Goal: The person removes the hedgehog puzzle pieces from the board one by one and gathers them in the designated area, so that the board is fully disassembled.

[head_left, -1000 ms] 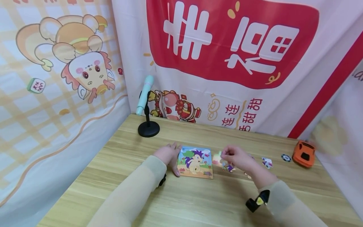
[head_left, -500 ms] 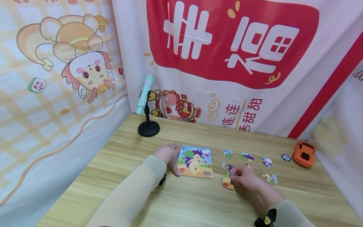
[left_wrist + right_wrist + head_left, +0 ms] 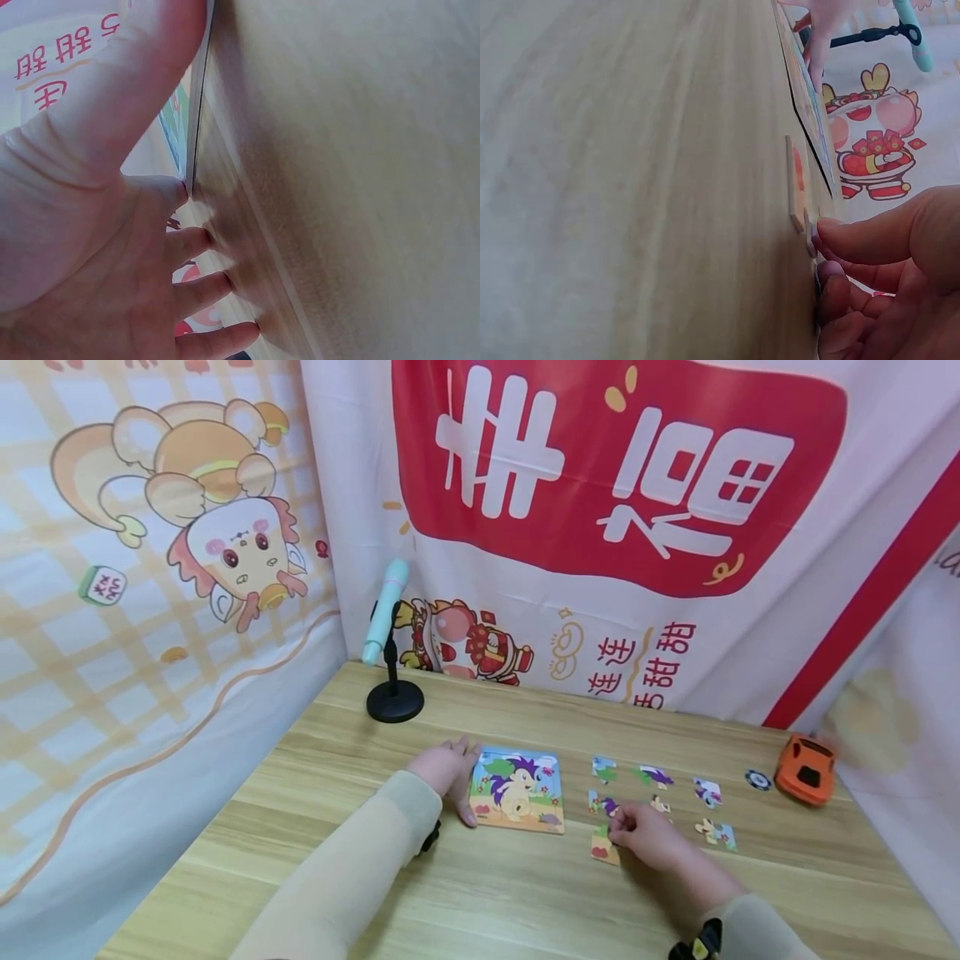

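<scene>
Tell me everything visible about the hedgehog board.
The hedgehog board is thin and roughly square, perhaps wood or thick card. Its printed face shows a cream, purple-spined hedgehog amid greenery, red flowers and blue sky. It lies flat, picture up, on the wood-grain table, left of the loose puzzle pieces. The left hand touches its left side.

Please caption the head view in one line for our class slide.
Left hand at the hedgehog board, right hand among loose puzzle pieces.
</scene>
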`<action>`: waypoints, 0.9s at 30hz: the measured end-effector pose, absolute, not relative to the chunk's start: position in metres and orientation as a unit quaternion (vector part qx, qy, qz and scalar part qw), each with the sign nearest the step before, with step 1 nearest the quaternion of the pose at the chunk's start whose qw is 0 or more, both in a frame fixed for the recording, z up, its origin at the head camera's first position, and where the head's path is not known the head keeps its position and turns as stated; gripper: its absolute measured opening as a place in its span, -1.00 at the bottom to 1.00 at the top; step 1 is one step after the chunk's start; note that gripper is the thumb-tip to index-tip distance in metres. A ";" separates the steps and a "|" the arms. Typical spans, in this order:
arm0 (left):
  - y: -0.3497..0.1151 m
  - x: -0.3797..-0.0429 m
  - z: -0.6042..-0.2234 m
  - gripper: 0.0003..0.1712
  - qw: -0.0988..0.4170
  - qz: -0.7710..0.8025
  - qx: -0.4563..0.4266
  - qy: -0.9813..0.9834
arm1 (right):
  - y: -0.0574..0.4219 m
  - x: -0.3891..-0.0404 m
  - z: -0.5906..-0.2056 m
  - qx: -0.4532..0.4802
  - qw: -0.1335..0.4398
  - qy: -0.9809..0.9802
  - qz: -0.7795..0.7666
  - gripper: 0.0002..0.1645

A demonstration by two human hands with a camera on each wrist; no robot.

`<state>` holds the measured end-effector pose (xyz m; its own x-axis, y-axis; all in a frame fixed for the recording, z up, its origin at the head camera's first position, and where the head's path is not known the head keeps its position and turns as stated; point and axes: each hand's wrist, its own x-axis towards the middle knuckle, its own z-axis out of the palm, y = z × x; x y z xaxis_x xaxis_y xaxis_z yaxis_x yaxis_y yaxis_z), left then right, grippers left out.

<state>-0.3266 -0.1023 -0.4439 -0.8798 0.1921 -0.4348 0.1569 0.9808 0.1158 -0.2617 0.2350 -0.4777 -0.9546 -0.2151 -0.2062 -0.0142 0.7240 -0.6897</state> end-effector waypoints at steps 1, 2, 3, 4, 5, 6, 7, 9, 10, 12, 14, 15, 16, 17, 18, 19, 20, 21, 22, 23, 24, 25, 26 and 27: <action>-0.103 -0.329 -0.448 0.66 0.226 0.042 0.091 0.969 | 0.234 -0.262 -0.477 -0.059 0.138 0.917 -0.370 -0.89; -0.103 -0.329 -0.449 0.67 0.226 0.040 0.092 0.969 | 0.234 -0.263 -0.475 -0.059 0.138 0.915 -0.374 -0.89; -0.104 -0.332 -0.453 0.69 0.225 0.038 0.095 0.969 | 0.233 -0.265 -0.473 -0.063 0.135 0.914 -0.378 -0.89; -0.104 -0.333 -0.454 0.70 0.225 0.039 0.094 0.969 | 0.231 -0.266 -0.470 -0.071 0.130 0.913 -0.381 -0.88; -0.105 -0.334 -0.455 0.70 0.221 0.040 0.095 0.970 | 0.230 -0.268 -0.467 -0.078 0.124 0.912 -0.384 -0.88; -0.104 -0.333 -0.455 0.69 0.221 0.039 0.094 0.970 | 0.228 -0.270 -0.462 -0.088 0.120 0.911 -0.385 -0.89; -0.105 -0.333 -0.455 0.68 0.219 0.040 0.096 0.970 | 0.225 -0.272 -0.458 -0.102 0.115 0.910 -0.386 -0.89; -0.104 -0.329 -0.450 0.63 0.221 0.041 0.095 0.970 | 0.217 -0.276 -0.447 -0.129 0.105 0.912 -0.374 -0.90; -0.103 -0.325 -0.445 0.61 0.219 0.044 0.092 0.970 | 0.212 -0.277 -0.442 -0.138 0.104 0.914 -0.367 -0.90; -0.103 -0.322 -0.442 0.57 0.217 0.049 0.092 0.971 | 0.201 -0.279 -0.435 -0.150 0.107 0.917 -0.355 -0.90; -0.103 -0.321 -0.441 0.57 0.218 0.054 0.092 0.970 | 0.188 -0.280 -0.431 -0.163 0.109 0.919 -0.342 -0.88; -0.103 -0.321 -0.440 0.58 0.219 0.056 0.090 0.970 | 0.182 -0.281 -0.430 -0.169 0.112 0.918 -0.341 -0.88; -0.103 -0.321 -0.440 0.59 0.217 0.059 0.090 0.970 | 0.176 -0.282 -0.431 -0.179 0.117 0.914 -0.344 -0.87; -0.104 -0.324 -0.443 0.60 0.217 0.059 0.092 0.970 | 0.170 -0.283 -0.431 -0.190 0.120 0.910 -0.348 -0.86; -0.104 -0.326 -0.448 0.61 0.217 0.060 0.093 0.970 | 0.164 -0.284 -0.433 -0.200 0.124 0.906 -0.352 -0.85; -0.104 -0.327 -0.448 0.62 0.218 0.060 0.093 0.970 | 0.158 -0.284 -0.435 -0.206 0.132 0.901 -0.358 -0.85; -0.104 -0.327 -0.448 0.63 0.219 0.059 0.092 0.970 | 0.152 -0.285 -0.436 -0.214 0.136 0.897 -0.362 -0.84; -0.104 -0.327 -0.448 0.63 0.219 0.059 0.093 0.970 | 0.147 -0.285 -0.438 -0.220 0.139 0.894 -0.364 -0.84; -0.104 -0.327 -0.448 0.63 0.219 0.057 0.094 0.969 | 0.142 -0.285 -0.441 -0.225 0.140 0.892 -0.365 -0.83; -0.104 -0.327 -0.448 0.62 0.219 0.058 0.095 0.969 | 0.137 -0.286 -0.444 -0.229 0.140 0.891 -0.366 -0.83; -0.104 -0.324 -0.444 0.60 0.218 0.058 0.094 0.970 | 0.133 -0.286 -0.447 -0.229 0.141 0.891 -0.366 -0.83; -0.103 -0.321 -0.439 0.59 0.218 0.055 0.094 0.970 | 0.129 -0.287 -0.450 -0.229 0.141 0.891 -0.366 -0.83; -0.103 -0.320 -0.440 0.58 0.216 0.054 0.097 0.970 | 0.126 -0.288 -0.454 -0.229 0.139 0.891 -0.366 -0.82; -0.103 -0.320 -0.440 0.57 0.214 0.052 0.100 0.970 | 0.123 -0.290 -0.458 -0.223 0.140 0.893 -0.366 -0.80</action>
